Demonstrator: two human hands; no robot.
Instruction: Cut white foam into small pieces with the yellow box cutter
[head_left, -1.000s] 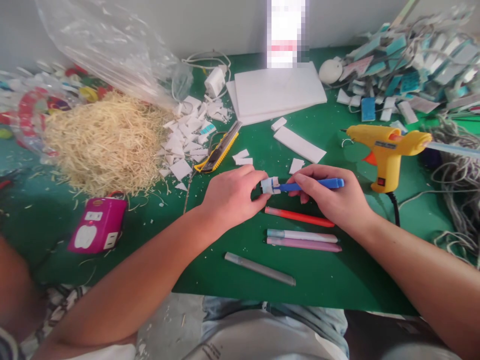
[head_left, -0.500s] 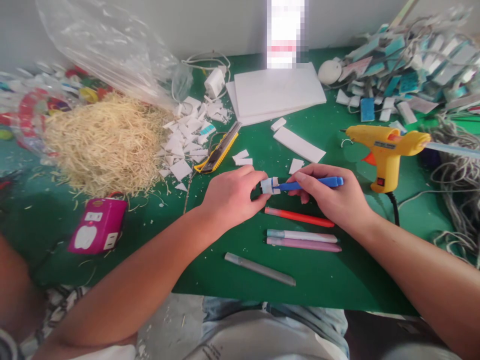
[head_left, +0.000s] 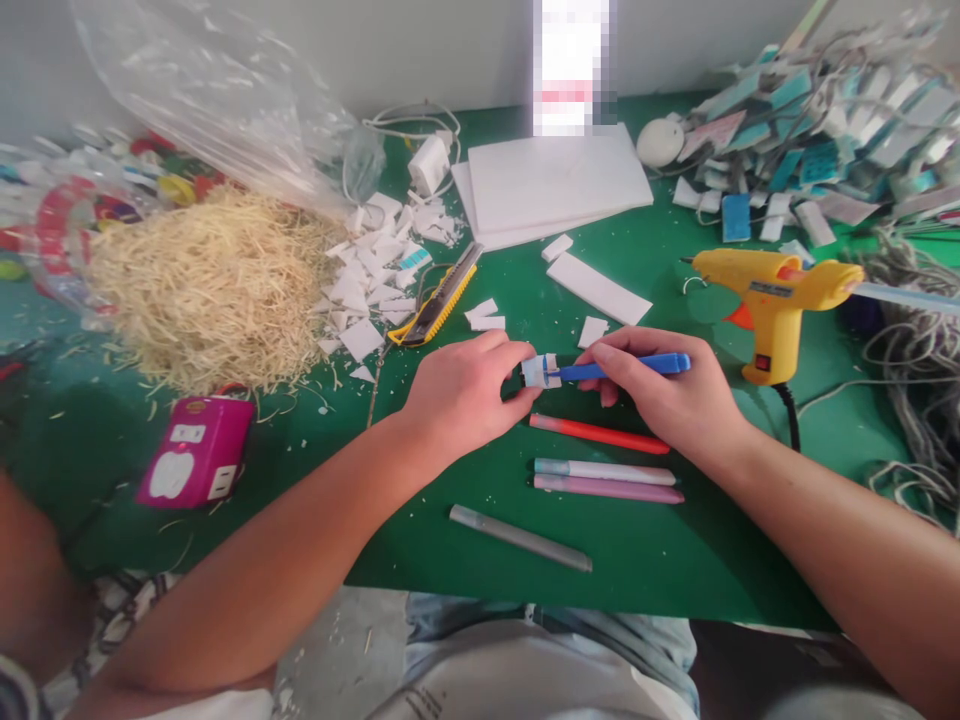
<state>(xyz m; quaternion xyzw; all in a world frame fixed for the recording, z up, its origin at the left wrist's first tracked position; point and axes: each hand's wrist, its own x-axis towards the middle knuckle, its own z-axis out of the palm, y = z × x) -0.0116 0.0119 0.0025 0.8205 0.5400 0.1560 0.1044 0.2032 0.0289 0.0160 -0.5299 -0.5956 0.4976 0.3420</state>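
Note:
My left hand (head_left: 472, 390) pinches a small white piece (head_left: 541, 371) with pale blue on it between thumb and fingers. A blue pen (head_left: 637, 367) is held in my right hand (head_left: 660, 385), its tip at the right side of the small piece. Just below the hands lie a red pen (head_left: 600, 433), a white pen with a teal end (head_left: 607, 471) and a pink pen (head_left: 607, 489), side by side. Nearer the table's front edge is a grey pen (head_left: 521, 538).
A yellow glue gun (head_left: 776, 310) stands at the right, before grey cord. A yellow cutter (head_left: 439, 305), white scraps (head_left: 367, 270) and straw (head_left: 214, 285) lie left. White sheets (head_left: 555, 188) are at the back, a magenta box (head_left: 196, 452) lower left. Beside it shows another person's arm.
The blue pen has shifted very slightly at the white piece. Both hands are otherwise in nearly the same place.

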